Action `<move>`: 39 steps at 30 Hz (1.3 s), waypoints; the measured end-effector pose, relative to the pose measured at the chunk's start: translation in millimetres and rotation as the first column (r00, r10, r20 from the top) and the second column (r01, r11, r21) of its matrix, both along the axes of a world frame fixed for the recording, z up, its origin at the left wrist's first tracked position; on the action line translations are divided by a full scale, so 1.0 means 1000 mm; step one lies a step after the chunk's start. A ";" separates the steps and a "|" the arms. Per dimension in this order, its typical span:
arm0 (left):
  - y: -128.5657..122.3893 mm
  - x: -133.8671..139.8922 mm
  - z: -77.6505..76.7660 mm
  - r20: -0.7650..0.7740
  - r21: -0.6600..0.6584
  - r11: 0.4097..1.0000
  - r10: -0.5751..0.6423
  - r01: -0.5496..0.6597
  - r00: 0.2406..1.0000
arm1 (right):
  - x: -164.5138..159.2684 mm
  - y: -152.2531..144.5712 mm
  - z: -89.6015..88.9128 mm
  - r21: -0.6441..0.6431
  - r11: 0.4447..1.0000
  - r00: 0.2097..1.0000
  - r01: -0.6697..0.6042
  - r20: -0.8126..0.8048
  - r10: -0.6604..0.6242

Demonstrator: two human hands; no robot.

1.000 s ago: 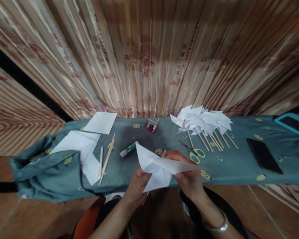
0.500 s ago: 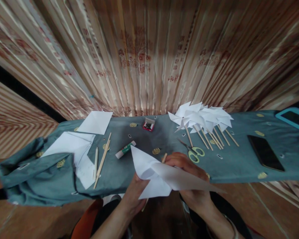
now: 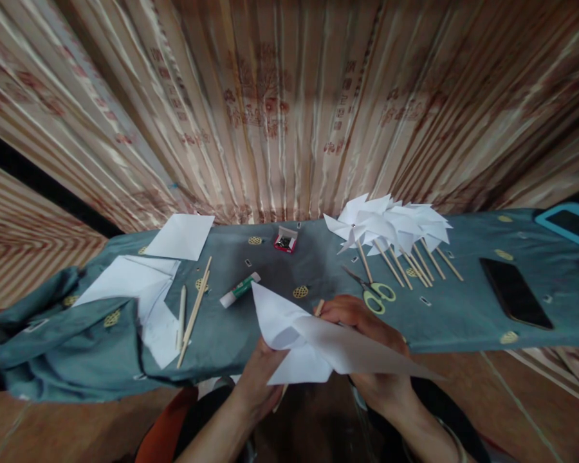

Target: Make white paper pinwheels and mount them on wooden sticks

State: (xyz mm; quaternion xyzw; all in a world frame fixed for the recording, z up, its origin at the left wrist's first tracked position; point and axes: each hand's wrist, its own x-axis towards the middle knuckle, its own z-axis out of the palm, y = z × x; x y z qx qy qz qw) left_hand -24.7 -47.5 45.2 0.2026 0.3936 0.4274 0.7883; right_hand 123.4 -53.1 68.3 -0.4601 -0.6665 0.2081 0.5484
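A white paper pinwheel [image 3: 302, 337] is held in front of me, just over the table's near edge. My left hand [image 3: 260, 376] is closed at its lower left side, the fingers partly hidden beneath the paper. My right hand [image 3: 367, 328] is closed behind the paper on the right, curled near the top of a wooden stick [image 3: 320, 307]. The stick's other end shows below the paper, close to my left hand. Beyond the hands lie a glue stick [image 3: 240, 290] and a small red and white box [image 3: 286, 240] of dark pins. Green-handled scissors [image 3: 377, 296] rest to the right.
Several finished pinwheels [image 3: 390, 225] on sticks lie at the back right. A dark phone [image 3: 515, 294] and a blue-framed device [image 3: 572, 225] are farther right. Paper sheets [image 3: 130, 280], a pencil-like white stick [image 3: 181, 318] and wooden sticks [image 3: 194, 313] lie left on the teal cloth [image 3: 280, 276].
The camera view has shifted slightly. Both hands keep hold of the pinwheel in nearly the same place, and nothing on the table has visibly moved.
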 end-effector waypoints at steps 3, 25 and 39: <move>0.000 -0.001 -0.002 -0.012 0.009 1.000 0.001 -0.001 1.000 | 0.000 0.000 -0.001 -0.037 0.999 0.999 -0.015 -0.042 0.013; -0.006 -0.010 -0.013 0.009 0.070 0.997 0.013 -0.014 1.000 | -0.016 0.002 -0.009 -0.226 0.974 0.979 -0.004 -0.199 -0.042; -0.009 -0.016 0.011 0.037 0.013 0.999 0.048 -0.049 0.998 | -0.020 -0.004 0.013 0.080 0.996 0.999 -0.025 -0.019 0.026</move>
